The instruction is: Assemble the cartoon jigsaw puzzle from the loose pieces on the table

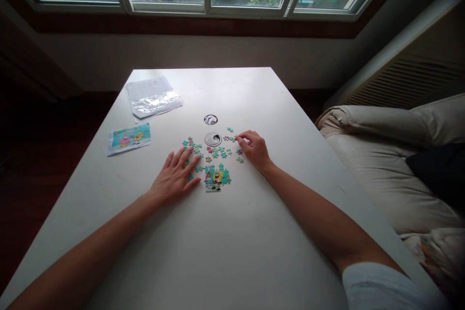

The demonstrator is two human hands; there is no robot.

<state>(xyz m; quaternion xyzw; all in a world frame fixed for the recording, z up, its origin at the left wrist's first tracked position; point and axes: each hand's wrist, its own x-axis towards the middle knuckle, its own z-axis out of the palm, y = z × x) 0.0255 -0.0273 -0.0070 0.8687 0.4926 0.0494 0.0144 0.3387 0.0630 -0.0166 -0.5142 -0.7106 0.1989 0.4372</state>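
My left hand (175, 175) lies palm down with its fingers spread, partly covering loose jigsaw pieces (197, 148) on the white table. Close to its thumb is a joined section of puzzle (217, 178), showing a yellow square cartoon figure and a pale one on turquoise. My right hand (254, 149) has thumb and index finger pinched together at a small puzzle piece (233, 139), at the right side of the scattered pieces. More turquoise, green and pink pieces (220, 153) lie between the hands.
A cartoon picture sheet (130, 138) lies on the table's left side. Behind it are papers with a clear plastic sleeve (154, 97). Two round fittings (212, 139) are set in the white tabletop (225, 252). A pale sofa (363, 164) stands on the right, beyond the table edge.
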